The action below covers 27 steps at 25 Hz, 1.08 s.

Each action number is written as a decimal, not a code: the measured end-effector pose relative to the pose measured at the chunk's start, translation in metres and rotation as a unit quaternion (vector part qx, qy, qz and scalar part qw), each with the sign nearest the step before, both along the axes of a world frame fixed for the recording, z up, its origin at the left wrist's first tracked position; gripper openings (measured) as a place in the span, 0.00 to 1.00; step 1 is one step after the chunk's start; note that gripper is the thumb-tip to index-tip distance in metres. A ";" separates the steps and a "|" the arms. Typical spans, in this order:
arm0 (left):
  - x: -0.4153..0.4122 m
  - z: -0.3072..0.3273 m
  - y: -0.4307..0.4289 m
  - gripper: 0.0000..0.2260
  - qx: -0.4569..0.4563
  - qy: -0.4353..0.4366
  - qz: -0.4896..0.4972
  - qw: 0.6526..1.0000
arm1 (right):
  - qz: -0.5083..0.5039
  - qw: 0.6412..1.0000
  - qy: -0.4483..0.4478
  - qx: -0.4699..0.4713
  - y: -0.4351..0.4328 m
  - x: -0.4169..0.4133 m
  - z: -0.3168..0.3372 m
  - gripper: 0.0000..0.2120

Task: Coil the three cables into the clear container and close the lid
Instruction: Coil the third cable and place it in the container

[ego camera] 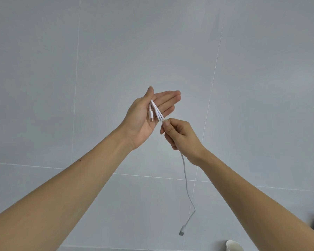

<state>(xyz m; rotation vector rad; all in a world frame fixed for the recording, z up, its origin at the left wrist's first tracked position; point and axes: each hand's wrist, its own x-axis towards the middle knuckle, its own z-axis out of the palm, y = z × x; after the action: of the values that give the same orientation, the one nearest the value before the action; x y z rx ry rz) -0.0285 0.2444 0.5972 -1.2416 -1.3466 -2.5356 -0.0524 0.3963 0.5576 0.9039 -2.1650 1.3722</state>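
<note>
Against a pale grey tiled wall [116,51], the left hand [145,116] lies flat and spread, loops of a thin white charging cable [155,110] resting across its palm. Just beside it, the right hand [179,134] pinches the loops' lower end, fingers closed; the cable's free end dangles below, apparently a USB plug [181,232].

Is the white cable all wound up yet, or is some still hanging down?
Only partly wound. A few loops of the white cable lie in the open left hand; the rest hangs below the right hand, plug dangling.
</note>
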 end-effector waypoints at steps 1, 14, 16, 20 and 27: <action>-0.003 0.000 -0.001 0.23 0.013 0.000 0.016 1.000 | -0.006 1.000 0.006 0.006 -0.001 0.001 -0.003 0.16; -0.034 -0.019 -0.014 0.20 -0.285 0.199 0.413 0.842 | -0.031 0.998 0.034 0.045 -0.001 0.014 0.001 0.12; -0.037 -0.022 -0.017 0.21 -0.320 0.204 0.422 0.823 | -0.033 0.998 0.039 0.043 0.001 0.016 0.006 0.11; -0.039 -0.028 -0.017 0.26 -0.379 0.212 0.442 0.785 | -0.033 0.997 0.047 0.052 0.005 0.019 0.013 0.11; -0.032 -0.031 -0.010 0.38 -0.449 0.113 0.328 0.824 | -0.028 0.998 0.037 0.051 0.017 0.016 0.025 0.09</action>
<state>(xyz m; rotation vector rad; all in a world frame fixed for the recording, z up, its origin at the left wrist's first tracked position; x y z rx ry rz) -0.0605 0.2342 0.5659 -0.8083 -2.4474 -1.2334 -0.0360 0.4128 0.5822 0.9102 -2.2040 1.1924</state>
